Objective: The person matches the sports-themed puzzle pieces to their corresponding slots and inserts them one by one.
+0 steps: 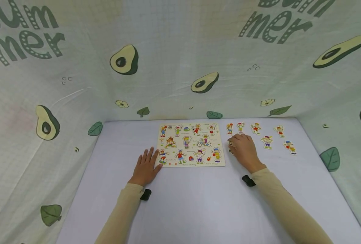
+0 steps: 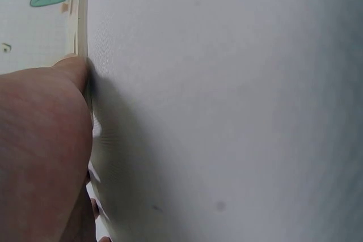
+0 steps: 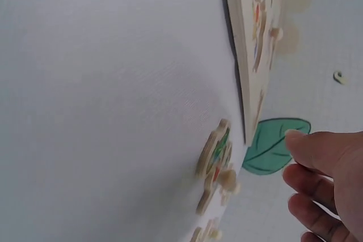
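Observation:
A wooden picture puzzle board [image 1: 220, 163] with sporting children printed on it lies on the white table. My left hand [image 1: 145, 166] rests with spread fingers at the board's left edge, the thumb at its lower left corner. Just right of the board, my right hand [image 1: 244, 150] hovers over a puzzle piece [image 1: 230, 143] that it partly hides. The right wrist view shows the thumb [image 3: 309, 148] and loosely bent fingers with nothing between them. A knobbed wooden piece [image 3: 218, 154] lies on the table below that hand.
Several loose pieces lie right of the board, among them a basketball child [image 1: 230, 128], a red-shirted figure [image 1: 255, 128] and a blue-capped one [image 1: 289, 147]. Wooden knobs [image 3: 276, 33] stand up from the board. A printed cloth [image 1: 168, 91] hangs behind the table.

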Tool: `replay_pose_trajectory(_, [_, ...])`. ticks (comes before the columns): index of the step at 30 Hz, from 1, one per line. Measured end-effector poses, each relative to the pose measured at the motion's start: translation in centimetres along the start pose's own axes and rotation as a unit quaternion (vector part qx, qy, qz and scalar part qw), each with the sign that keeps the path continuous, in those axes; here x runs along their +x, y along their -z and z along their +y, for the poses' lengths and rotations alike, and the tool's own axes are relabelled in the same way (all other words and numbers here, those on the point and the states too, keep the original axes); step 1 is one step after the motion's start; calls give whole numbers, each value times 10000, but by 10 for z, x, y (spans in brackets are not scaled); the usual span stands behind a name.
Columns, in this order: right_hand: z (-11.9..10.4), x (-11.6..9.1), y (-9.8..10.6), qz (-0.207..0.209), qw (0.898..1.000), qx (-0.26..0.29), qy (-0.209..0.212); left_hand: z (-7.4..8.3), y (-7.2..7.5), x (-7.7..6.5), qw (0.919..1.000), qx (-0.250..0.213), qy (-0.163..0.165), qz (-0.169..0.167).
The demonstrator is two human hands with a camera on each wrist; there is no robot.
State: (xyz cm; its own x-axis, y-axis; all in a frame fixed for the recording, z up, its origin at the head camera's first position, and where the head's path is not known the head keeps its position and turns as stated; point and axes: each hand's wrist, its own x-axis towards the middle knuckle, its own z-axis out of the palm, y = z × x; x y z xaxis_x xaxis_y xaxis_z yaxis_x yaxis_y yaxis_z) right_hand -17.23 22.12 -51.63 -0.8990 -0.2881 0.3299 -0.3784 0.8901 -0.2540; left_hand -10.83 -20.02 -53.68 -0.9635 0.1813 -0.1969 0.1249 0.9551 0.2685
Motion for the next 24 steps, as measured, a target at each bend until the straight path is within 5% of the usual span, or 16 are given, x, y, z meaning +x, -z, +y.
replay_pose_trajectory(13, [11,-7,-3,-526,9981,-232,-203,-2,-1,-1,9997,-130,-110,161])
replay_pose_trajectory(24, [14,-6,-6,-548,9977,-281,-291,1,2,-2,9998,-145,-67,88])
